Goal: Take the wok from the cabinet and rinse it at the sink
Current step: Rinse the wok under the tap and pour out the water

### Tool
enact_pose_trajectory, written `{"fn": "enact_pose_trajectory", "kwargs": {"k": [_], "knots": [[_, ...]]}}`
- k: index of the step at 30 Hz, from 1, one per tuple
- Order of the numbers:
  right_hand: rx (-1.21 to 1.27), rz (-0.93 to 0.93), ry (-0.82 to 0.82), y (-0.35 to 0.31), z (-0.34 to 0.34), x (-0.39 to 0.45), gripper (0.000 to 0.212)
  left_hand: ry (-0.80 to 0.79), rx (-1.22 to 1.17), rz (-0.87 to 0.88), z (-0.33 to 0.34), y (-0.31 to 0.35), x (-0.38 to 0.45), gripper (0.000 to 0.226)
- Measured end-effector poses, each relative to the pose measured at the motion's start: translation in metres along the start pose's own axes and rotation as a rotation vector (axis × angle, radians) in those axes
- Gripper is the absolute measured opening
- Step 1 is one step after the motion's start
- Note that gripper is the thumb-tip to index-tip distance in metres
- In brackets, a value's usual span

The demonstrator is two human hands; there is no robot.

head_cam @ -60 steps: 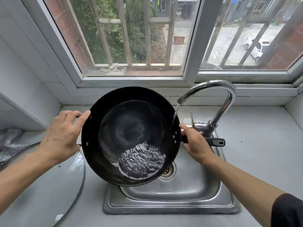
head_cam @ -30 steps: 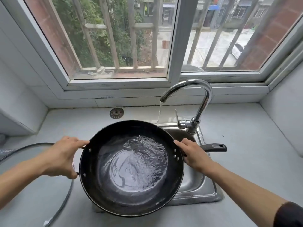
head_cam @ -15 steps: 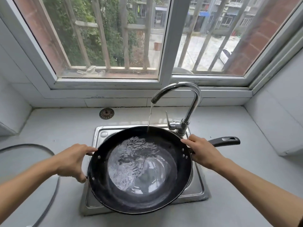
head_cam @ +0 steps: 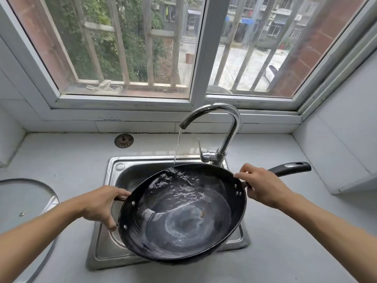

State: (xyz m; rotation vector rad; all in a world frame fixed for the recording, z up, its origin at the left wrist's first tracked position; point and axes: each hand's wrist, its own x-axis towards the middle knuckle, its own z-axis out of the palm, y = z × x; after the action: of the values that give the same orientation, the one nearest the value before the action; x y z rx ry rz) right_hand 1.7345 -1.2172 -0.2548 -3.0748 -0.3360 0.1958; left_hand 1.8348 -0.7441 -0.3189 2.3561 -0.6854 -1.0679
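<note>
A black wok (head_cam: pixel 183 215) is held over the steel sink (head_cam: pixel 114 176), tilted with its far rim under the running faucet (head_cam: pixel 226 127). Water falls from the spout onto the wok's far inner wall and spreads inside it. My left hand (head_cam: pixel 102 205) grips the small side handle at the wok's left rim. My right hand (head_cam: pixel 263 186) grips the base of the long black handle (head_cam: pixel 291 168), which points right over the counter.
A glass lid (head_cam: pixel 26 199) lies on the grey counter at the left. A sink strainer (head_cam: pixel 123 140) lies on the counter behind the sink. A barred window fills the wall behind the faucet. A white wall panel stands at the right.
The wok, upright against the faucet two seconds ago, has come down to near level, and the water in it has spread from the near side to the far wall. The view shifted left.
</note>
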Motion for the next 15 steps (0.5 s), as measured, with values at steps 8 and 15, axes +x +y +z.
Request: {"fn": "enact_pose_trajectory", "kwargs": {"k": [8,15], "knots": [[-0.104,-0.017,0.047,0.012,-0.030,-0.001,0.053,-0.055,-0.021,0.055,0.004,0.013,0.017,0.092],[-0.063,-0.026,-0.009,0.009,-0.028,0.005,0.050,-0.122,-0.017,0.050,-0.008,0.015,0.006,0.080]]}}
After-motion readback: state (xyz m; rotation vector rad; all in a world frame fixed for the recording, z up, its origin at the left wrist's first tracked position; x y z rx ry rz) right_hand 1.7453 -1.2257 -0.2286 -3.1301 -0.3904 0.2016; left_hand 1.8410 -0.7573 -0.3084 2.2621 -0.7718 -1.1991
